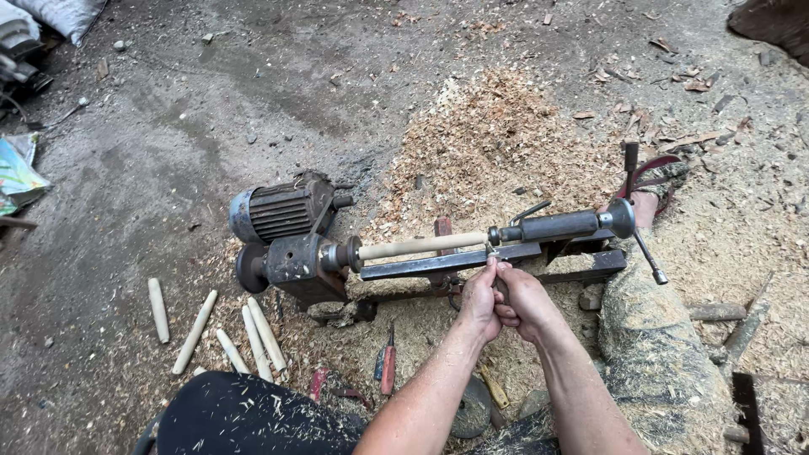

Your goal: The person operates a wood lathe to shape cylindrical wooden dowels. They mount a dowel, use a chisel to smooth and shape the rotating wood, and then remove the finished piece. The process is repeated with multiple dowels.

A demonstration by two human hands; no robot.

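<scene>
Looking down from my head, I have both hands together in front of a small, dark, rusty metal lathe that sits on the dirt floor. My left hand and my right hand are closed side by side round a thin metal turning tool, whose tip meets the right end of the pale, round wooden spindle clamped level between the headstock and the dark cylindrical tailstock. A grey ribbed electric motor stands just behind the headstock. A broad heap of tan wood shavings lies behind and under the machine. To the left on the ground lie several finished pale wooden rods, loosely side by side. A red-handled tool lies near my forearm. My shaving-covered right leg stretches along the right, the foot in a red sandal. I see no container holding anything.
</scene>
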